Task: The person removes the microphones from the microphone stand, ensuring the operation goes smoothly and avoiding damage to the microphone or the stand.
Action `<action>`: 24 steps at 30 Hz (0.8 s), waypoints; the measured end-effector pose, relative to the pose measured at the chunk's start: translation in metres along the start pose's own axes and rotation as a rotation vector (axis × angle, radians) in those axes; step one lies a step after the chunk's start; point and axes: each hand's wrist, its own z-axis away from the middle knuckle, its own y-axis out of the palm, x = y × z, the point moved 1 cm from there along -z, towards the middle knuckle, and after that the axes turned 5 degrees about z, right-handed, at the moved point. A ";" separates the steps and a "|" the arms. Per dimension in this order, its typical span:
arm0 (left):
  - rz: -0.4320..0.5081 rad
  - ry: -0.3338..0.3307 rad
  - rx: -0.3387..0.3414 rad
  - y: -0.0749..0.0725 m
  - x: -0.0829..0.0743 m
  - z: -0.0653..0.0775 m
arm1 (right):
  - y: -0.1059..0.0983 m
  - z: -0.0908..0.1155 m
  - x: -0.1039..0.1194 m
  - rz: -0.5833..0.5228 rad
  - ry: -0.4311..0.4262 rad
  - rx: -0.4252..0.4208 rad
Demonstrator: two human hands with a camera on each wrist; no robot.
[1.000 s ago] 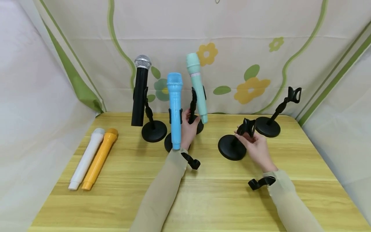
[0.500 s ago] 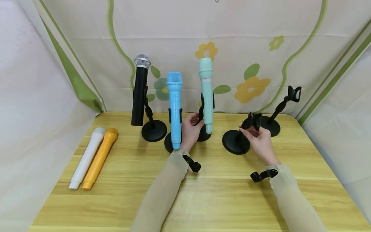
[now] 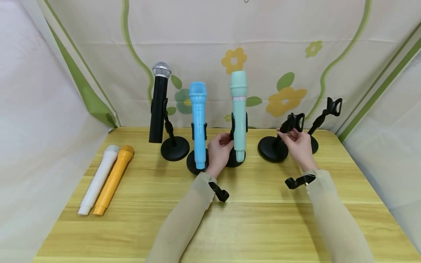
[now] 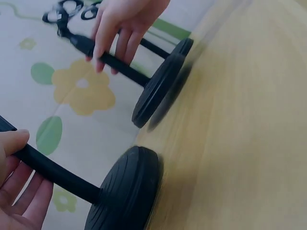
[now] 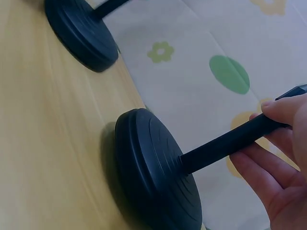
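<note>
My left hand (image 3: 219,153) grips the pole of a black desk microphone stand (image 4: 62,177), with its thumb on one side and fingers on the other. That stand's clip carries a mint-green microphone (image 3: 239,117), tilted head up. To the right, my right hand (image 3: 299,148) pinches the pole of a second black stand (image 5: 225,146), whose clip holds nothing. In the left wrist view a gap with shadow shows under this second stand's round base (image 4: 158,91). A light blue microphone (image 3: 198,124) in its own stand rises just left of my left hand.
A black microphone (image 3: 159,106) with a silver head sits in a stand at the back left. Another stand (image 3: 333,107) without a microphone is behind my right hand. White (image 3: 100,179) and orange (image 3: 113,179) microphones lie on the wooden table (image 3: 250,226). A flowered curtain backs it.
The stand with the mint-green microphone has moved right and nearer with my left hand, and the microphone now faces forward. My right hand has carried its stand right and toward the back.
</note>
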 end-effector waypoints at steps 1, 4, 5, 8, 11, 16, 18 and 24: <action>-0.002 0.005 0.013 0.000 -0.002 0.002 | -0.001 -0.003 -0.002 0.003 0.011 0.001; -0.001 0.026 0.061 -0.001 -0.008 0.009 | -0.002 -0.015 -0.015 0.016 0.033 0.013; 0.003 0.032 0.077 -0.001 -0.011 0.012 | -0.002 -0.019 -0.021 0.025 0.040 0.016; 0.035 0.048 0.128 -0.004 -0.018 0.020 | -0.003 -0.031 -0.038 0.059 0.047 0.026; 0.063 0.063 0.177 -0.008 -0.025 0.030 | -0.003 -0.040 -0.049 0.094 0.065 0.030; 0.069 0.090 0.238 -0.018 -0.034 0.046 | -0.002 -0.046 -0.054 0.081 0.084 0.043; 0.064 0.092 0.260 -0.022 -0.037 0.053 | -0.001 -0.046 -0.054 0.074 0.088 0.045; 0.058 0.078 0.313 -0.036 -0.045 0.070 | -0.001 -0.046 -0.057 0.068 0.093 0.049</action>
